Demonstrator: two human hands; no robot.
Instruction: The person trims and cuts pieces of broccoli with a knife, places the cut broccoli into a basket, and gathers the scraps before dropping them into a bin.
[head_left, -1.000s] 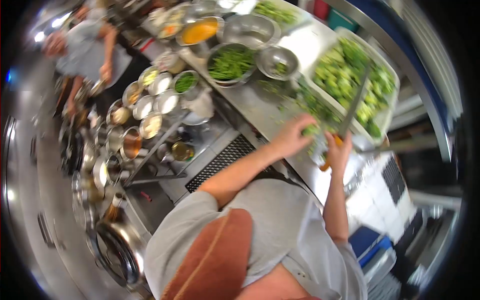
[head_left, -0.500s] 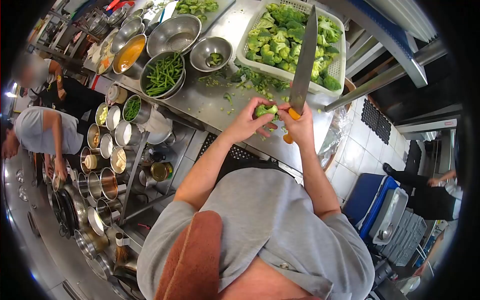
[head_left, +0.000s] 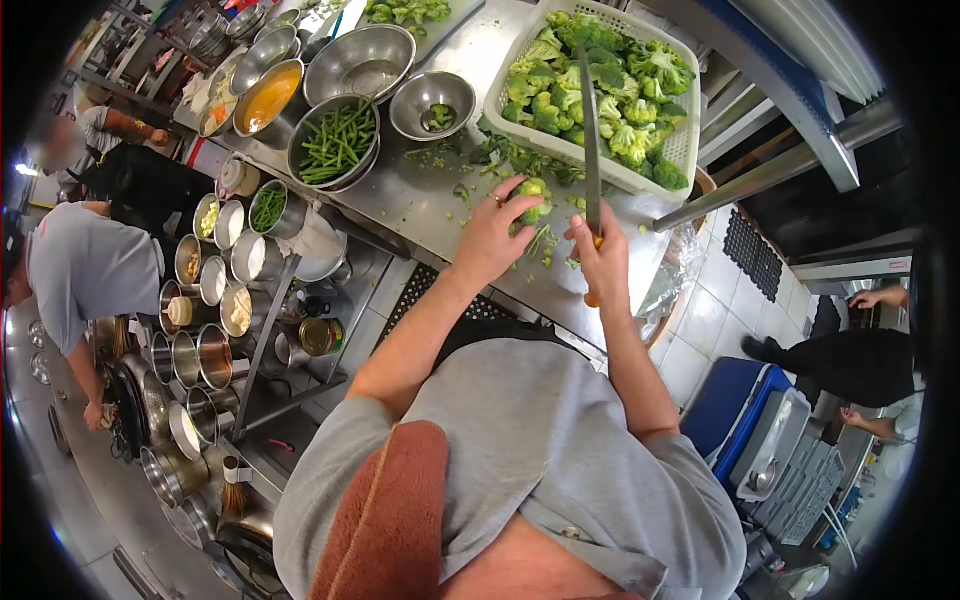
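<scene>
My left hand (head_left: 490, 238) has its fingers curled round a green broccoli piece (head_left: 534, 199), low over the steel worktop. Whether the piece touches the metal I cannot tell. In my right hand (head_left: 604, 258) is a large knife (head_left: 591, 145) with an orange handle. Its long blade points away from me, edge-on, and overlaps the view of a white basket (head_left: 494, 108) heaped with broccoli florets (head_left: 560, 95). Green trimmings (head_left: 505, 155) lie scattered between my left hand and the basket.
Left of the basket stand a small steel bowl (head_left: 402, 118) with a green piece inside and a bowl of green beans (head_left: 338, 142). Several metal pots fill the shelf at left. Two people are at left, another at right beside a blue cooler (head_left: 728, 400).
My hands have moved apart, the left going down and left with the broccoli piece. The knife has turned edge-on and tilted left. People at both sides have shifted.
</scene>
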